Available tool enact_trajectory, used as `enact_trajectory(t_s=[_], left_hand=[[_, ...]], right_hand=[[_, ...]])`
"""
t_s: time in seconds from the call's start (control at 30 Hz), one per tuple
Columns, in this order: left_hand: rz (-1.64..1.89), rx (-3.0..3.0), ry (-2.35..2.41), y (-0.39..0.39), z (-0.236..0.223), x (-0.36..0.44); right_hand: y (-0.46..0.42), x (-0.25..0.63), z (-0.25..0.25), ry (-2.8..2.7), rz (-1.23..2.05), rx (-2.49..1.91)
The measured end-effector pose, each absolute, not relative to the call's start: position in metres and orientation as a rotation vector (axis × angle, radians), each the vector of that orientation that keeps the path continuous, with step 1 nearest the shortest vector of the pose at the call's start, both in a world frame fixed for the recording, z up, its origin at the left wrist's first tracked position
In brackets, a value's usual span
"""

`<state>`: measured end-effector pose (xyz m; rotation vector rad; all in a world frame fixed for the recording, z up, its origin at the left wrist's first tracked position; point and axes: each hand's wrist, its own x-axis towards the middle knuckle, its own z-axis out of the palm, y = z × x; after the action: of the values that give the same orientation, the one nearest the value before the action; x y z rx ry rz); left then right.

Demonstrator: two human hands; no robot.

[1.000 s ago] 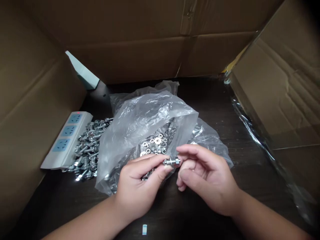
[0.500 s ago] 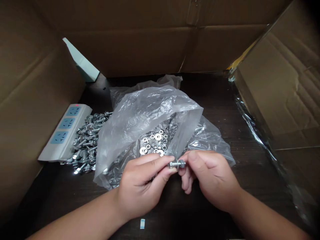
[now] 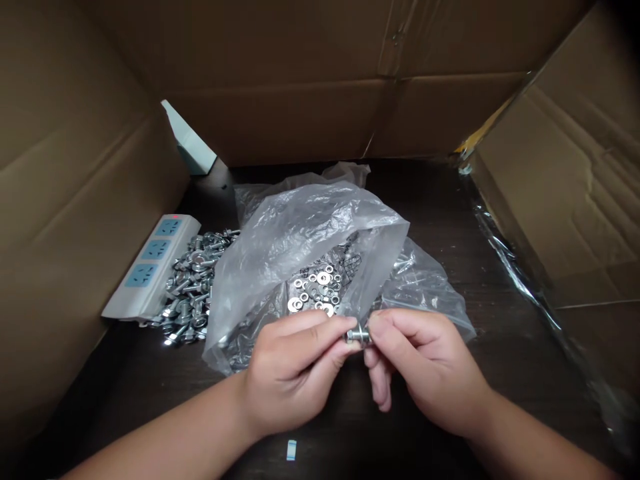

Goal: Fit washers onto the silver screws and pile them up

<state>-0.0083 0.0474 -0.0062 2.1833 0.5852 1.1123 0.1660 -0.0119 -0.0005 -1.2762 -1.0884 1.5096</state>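
Pinching bolt (image 3: 357, 335) with left hand (image 3: 294, 373) and right hand (image 3: 429, 367).

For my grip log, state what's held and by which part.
A small silvery metal bolt: left hand at its left end, right hand at its right.

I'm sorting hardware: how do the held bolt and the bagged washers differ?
The left hand and right hand pinch the held bolt; the bagged washers lie in the plastic bag. The held bolt has a shank; the bagged washers are flat rings. Both look silvery.
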Motion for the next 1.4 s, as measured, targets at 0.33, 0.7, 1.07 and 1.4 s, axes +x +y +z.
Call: enact_trajectory(t_s=[0.33, 0.7, 1.07, 1.4], left_hand=[[1.176, 2.017, 0.841, 0.0509, -0.0071, -0.0049], [1.173, 2.115, 0.656, 0.0514, -0.0088, -0.0061], [1.127, 2.009, 0.756, 0.0504, -0.0051, -0.0037], [1.059, 2.029, 0.717, 0.0513, -0.0071, -0.0025]], right_hand=[[-0.0111, 0.1589, -0.0014, -0.962, 1.367, -1.068], [-0.0095, 0.1619, -0.0016, -1.029, 1.480, -1.201], [-0.0100, 0.1630, -0.0032, -1.012, 1.449, -1.091], [-0.0077, 0.1627, -0.0033, -0.992, 1.561, -1.199]])
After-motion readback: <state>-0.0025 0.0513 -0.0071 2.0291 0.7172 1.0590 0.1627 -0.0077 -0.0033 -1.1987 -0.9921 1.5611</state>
